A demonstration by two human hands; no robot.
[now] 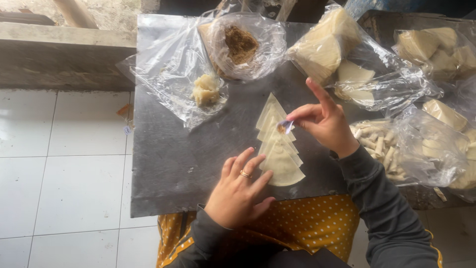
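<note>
Nearest, the left hand [238, 191] is laid flat, fingers spread, on the desk [173, 164], fingertips touching the lowest of the overlapped wedge wrappers [278, 149]. Their row runs lengthwise away, tips pointing far. Above it, the right hand [325, 121] pinches a small spoon [284, 126], mostly hidden. Clear bags [396, 89] beyond are cut off.

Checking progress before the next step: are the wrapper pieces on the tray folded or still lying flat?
Flat. The wrapper pieces lie spread and overlapping on the metal tray, none folded.
</note>
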